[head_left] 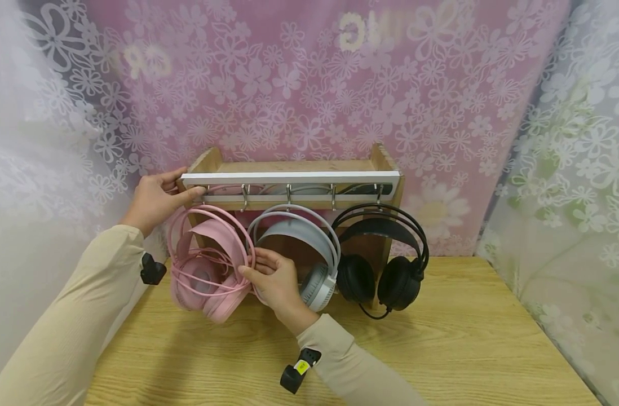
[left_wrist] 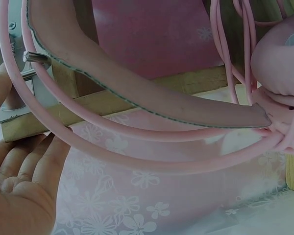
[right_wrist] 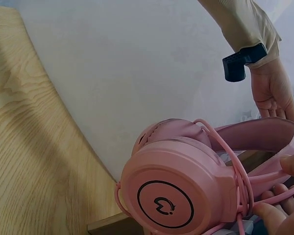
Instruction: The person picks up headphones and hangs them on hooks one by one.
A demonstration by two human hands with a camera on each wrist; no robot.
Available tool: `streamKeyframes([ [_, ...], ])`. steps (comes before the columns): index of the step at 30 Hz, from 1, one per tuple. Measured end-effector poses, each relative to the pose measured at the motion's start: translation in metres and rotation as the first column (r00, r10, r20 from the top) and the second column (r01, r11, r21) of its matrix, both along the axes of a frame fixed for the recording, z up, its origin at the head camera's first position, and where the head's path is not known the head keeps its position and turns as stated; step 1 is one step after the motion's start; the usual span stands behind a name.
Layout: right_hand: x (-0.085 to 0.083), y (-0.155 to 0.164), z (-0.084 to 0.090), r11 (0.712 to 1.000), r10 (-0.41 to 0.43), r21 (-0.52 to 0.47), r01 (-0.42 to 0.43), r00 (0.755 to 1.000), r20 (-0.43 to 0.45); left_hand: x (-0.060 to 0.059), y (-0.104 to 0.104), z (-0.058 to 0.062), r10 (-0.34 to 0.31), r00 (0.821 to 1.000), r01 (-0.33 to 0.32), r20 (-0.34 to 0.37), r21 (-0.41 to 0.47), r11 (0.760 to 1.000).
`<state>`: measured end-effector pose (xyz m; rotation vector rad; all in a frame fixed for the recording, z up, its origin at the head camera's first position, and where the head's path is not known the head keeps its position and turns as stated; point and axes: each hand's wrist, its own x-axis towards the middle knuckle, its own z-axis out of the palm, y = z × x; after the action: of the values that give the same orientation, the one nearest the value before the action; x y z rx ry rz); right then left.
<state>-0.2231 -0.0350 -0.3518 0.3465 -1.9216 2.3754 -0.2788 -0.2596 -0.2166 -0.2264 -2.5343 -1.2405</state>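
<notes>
A pink headset point(head_left: 208, 276) point(right_wrist: 176, 196) hangs at the left end of a wooden rack point(head_left: 289, 167) with a white rail and metal hooks. My left hand point(head_left: 157, 197) point(left_wrist: 19, 181) grips the rack's left end, thumb lying along the rail beside the pink headband point(left_wrist: 137, 98). My right hand point(head_left: 271, 279) point(right_wrist: 284, 210) pinches the headset's thin pink band wires just above its right ear cup. The ear cups hang tilted, a little above the table. In the right wrist view, my left hand point(right_wrist: 272, 88) shows above the band.
A grey headset point(head_left: 309, 242) hangs on the middle hook and a black one point(head_left: 385, 248) on the right, its cable dangling. The rack stands at the back of a wooden table point(head_left: 441, 349) point(right_wrist: 29, 147). Flowered curtains close in behind and on both sides.
</notes>
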Motion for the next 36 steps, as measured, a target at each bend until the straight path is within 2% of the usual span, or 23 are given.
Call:
streamKeyframes([
  [10,0.002,0.003,-0.001,1.0,0.006,0.017,-0.006,0.999,-0.043,-0.003,0.001,-0.002,-0.001,1.0,0.001,-0.021,-0.006,1.0],
  [18,0.007,0.007,-0.002,0.999,0.052,0.009,-0.052,0.997,-0.049,0.0,0.003,-0.004,-0.001,1.0,0.002,-0.031,0.007,1.0],
  [23,0.011,0.012,-0.004,0.994,0.107,0.028,-0.106,0.993,-0.05,0.004,0.0,-0.006,0.02,0.999,-0.02,-0.036,-0.01,1.0],
  [28,0.014,0.022,-0.003,0.985,0.161,0.083,-0.154,0.983,-0.086,0.005,-0.001,-0.005,0.023,0.999,-0.024,-0.029,-0.016,1.0],
  [32,0.017,0.034,-0.005,0.97,0.213,0.133,-0.201,0.973,-0.083,0.009,-0.003,-0.008,0.021,0.999,-0.021,-0.037,0.0,1.0],
  [36,0.021,0.048,-0.008,0.945,0.275,0.194,-0.262,0.96,-0.042,0.013,-0.005,-0.014,0.008,0.998,-0.005,-0.065,0.041,0.999],
])
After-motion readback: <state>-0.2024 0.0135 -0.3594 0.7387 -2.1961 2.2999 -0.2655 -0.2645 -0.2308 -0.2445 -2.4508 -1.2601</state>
